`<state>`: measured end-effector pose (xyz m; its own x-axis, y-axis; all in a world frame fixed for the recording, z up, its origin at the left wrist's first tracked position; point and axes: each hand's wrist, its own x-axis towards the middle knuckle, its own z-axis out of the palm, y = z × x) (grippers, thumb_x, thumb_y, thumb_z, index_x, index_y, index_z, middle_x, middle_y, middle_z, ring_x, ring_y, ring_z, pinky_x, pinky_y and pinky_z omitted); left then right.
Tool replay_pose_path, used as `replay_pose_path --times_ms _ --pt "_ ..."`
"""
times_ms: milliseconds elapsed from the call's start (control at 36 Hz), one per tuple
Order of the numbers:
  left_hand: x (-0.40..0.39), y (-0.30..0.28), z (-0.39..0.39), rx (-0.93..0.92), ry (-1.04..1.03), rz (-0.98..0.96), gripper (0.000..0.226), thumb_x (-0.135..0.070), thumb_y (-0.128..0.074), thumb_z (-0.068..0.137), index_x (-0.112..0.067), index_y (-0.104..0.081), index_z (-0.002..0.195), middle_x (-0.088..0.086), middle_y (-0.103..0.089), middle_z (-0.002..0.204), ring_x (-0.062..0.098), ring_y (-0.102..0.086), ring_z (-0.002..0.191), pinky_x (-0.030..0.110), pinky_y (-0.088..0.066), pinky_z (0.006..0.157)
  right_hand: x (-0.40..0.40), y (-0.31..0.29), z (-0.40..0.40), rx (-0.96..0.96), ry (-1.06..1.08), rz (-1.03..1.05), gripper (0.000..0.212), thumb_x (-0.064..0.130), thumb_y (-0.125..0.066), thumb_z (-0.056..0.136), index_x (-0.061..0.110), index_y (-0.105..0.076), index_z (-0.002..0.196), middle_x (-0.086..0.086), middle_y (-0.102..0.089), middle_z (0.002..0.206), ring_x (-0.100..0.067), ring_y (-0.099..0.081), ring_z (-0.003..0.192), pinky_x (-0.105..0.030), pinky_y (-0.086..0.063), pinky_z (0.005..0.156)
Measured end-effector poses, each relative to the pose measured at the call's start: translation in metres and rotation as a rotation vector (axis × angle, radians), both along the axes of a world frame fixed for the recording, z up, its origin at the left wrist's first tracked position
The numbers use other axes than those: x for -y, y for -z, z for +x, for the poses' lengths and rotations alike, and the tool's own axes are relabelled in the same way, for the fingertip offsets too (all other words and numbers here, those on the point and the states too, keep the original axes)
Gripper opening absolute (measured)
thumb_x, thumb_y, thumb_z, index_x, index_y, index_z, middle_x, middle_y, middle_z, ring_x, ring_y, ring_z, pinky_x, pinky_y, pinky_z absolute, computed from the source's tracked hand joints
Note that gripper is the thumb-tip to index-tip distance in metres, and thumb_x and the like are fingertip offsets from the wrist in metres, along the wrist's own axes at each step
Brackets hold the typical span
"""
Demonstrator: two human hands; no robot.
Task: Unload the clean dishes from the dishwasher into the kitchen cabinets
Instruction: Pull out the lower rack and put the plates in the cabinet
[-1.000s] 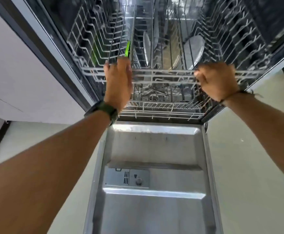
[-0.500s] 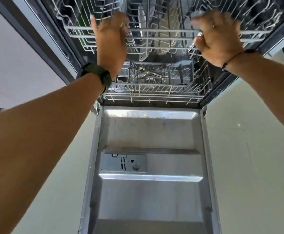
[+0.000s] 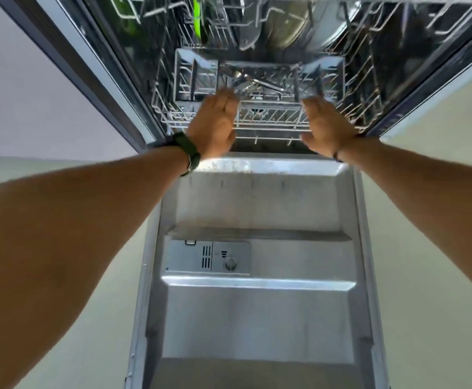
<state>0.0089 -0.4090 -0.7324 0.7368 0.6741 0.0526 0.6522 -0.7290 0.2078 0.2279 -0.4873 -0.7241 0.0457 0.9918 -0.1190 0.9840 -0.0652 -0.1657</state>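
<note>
Steel dishwasher door lowered, pale floor around

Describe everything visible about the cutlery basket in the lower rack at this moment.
The cutlery basket is a grey, slotted, plastic-looking box split into compartments, sitting upright across the front of the white wire lower rack. Its middle section holds metal cutlery lying flat; the outer sections look empty. The left hand and right hand reach the rack just in front; contact with the basket is unclear.
</note>
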Motion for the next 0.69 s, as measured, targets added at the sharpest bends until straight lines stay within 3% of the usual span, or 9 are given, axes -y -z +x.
replay_pose_path --times_ms 56,111,167,222,278,333,444,583,694 --pt "-0.015 0.004 0.011 0.002 -0.075 -0.009 0.064 -0.003 -0.056 0.083 0.003 -0.029 0.141 0.021 -0.030 0.147 0.035 -0.027 0.136 0.042 -0.023 0.114 -0.027 0.004 -0.005 0.016 0.061 -0.023 0.066 0.008 -0.057 0.088 -0.006 -0.022 0.142 -0.025 -0.026 0.146 -0.035 -0.027 0.136 -0.035 -0.021 0.113" --pt "-0.026 0.009 0.022 -0.031 -0.154 -0.088 0.069 -0.005 -0.056 0.086 -0.002 -0.021 0.145 0.018 -0.029 0.148 0.031 -0.027 0.138 0.041 -0.023 0.115 -0.049 0.009 -0.010 -0.018 0.116 -0.081 0.057 0.013 -0.050 0.093 -0.007 -0.026 0.140 -0.026 -0.030 0.145 -0.036 -0.029 0.135 -0.038 -0.025 0.111" --pt "-0.033 0.018 0.028 -0.058 -0.240 -0.315 0.069 -0.008 -0.054 0.089 -0.008 -0.016 0.147 0.017 -0.040 0.142 0.032 -0.041 0.129 0.043 -0.037 0.106 -0.061 0.017 -0.016 -0.068 0.152 -0.144 0.046 0.014 -0.043 0.097 -0.010 -0.033 0.135 -0.029 -0.039 0.139 -0.037 -0.040 0.128 -0.035 -0.036 0.101" --pt "-0.030 0.030 0.027 -0.165 -0.265 -0.431 0.064 -0.017 -0.051 0.093 -0.009 -0.017 0.147 0.018 -0.043 0.140 0.033 -0.046 0.124 0.042 -0.043 0.100 -0.064 0.028 -0.016 -0.067 0.140 -0.167 0.039 0.008 -0.040 0.097 -0.009 -0.035 0.132 -0.028 -0.041 0.132 -0.036 -0.043 0.124 -0.035 -0.035 0.094" --pt "-0.024 0.045 0.025 -0.234 -0.234 -0.354 0.058 -0.021 -0.048 0.095 -0.004 -0.023 0.144 0.018 -0.038 0.143 0.034 -0.040 0.128 0.041 -0.038 0.101 -0.066 0.037 -0.013 -0.090 0.159 -0.139 0.023 0.005 -0.040 0.095 0.006 -0.040 0.118 -0.020 -0.041 0.106 -0.028 -0.047 0.102 -0.037 -0.038 0.082" --pt "-0.019 0.052 0.023 -0.218 -0.228 -0.268 0.053 -0.019 -0.045 0.096 -0.001 -0.027 0.142 0.019 -0.038 0.140 0.035 -0.039 0.127 0.041 -0.036 0.101 -0.065 0.038 -0.012 -0.110 0.177 -0.125 0.021 0.004 -0.040 0.095 0.010 -0.042 0.116 -0.011 -0.040 0.095 -0.022 -0.044 0.093 -0.036 -0.040 0.079" --pt "-0.017 0.049 0.026 -0.182 -0.242 -0.219 0.040 -0.011 -0.041 0.097 0.001 -0.038 0.134 0.021 -0.044 0.133 0.036 -0.041 0.123 0.040 -0.035 0.100 -0.057 0.029 -0.018 -0.083 0.164 -0.118 0.028 0.007 -0.043 0.095 -0.002 -0.044 0.121 -0.023 -0.054 0.119 -0.033 -0.054 0.109 -0.038 -0.045 0.088" --pt "0.008 0.052 0.018 -0.146 -0.278 -0.201 0.033 0.002 -0.040 0.093 0.000 -0.048 0.125 0.018 -0.050 0.126 0.032 -0.043 0.119 0.039 -0.039 0.098 -0.028 0.020 -0.025 -0.127 0.182 -0.244 0.029 0.003 -0.059 0.086 0.004 -0.055 0.115 -0.014 -0.061 0.116 -0.029 -0.056 0.111 -0.034 -0.046 0.095" --pt "0.045 0.062 -0.001 -0.192 -0.239 -0.173 0.039 0.006 -0.043 0.086 -0.003 -0.050 0.124 0.016 -0.048 0.129 0.034 -0.040 0.121 0.041 -0.040 0.098 0.004 0.018 -0.035 -0.101 0.178 -0.351 0.026 0.011 -0.055 0.090 0.000 -0.062 0.113 -0.016 -0.061 0.117 -0.031 -0.055 0.112 -0.035 -0.044 0.094"
